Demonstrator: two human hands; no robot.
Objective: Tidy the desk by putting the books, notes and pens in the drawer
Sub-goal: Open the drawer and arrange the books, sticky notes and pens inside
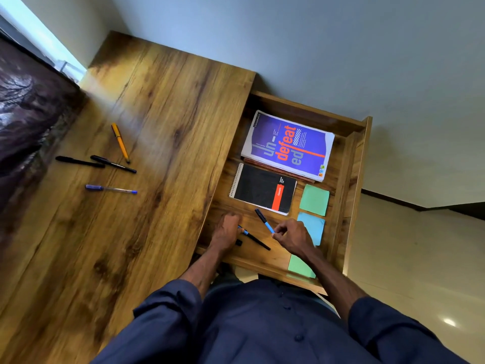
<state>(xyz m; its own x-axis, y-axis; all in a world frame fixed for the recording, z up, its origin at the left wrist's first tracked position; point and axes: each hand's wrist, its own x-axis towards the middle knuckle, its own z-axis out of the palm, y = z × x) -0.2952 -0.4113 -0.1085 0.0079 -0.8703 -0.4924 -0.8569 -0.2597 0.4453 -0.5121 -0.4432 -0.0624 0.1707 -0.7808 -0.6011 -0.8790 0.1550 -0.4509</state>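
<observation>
Presently, contents listed relative to the open drawer. Inside, at its far end: a purple book with orange lettering, lying flat on another volume. Just nearer than it: a black spiral notebook with an orange band. Along the drawer's right wall: a green note, a blue note, and a second green note at the near edge.

Inside, near end: a black-and-blue pen lying flat, its blue end under the left hand, whose grip is curled closed over that end, knuckles up. A second black-and-blue pen is pinched at its blue end by the right hand, grip closed on it, cap pointing toward the notebook.

Outside, on the desk left of the drawer: an orange pen, two black pens and a clear blue-capped pen, all lying flat, well apart from the drawer.
</observation>
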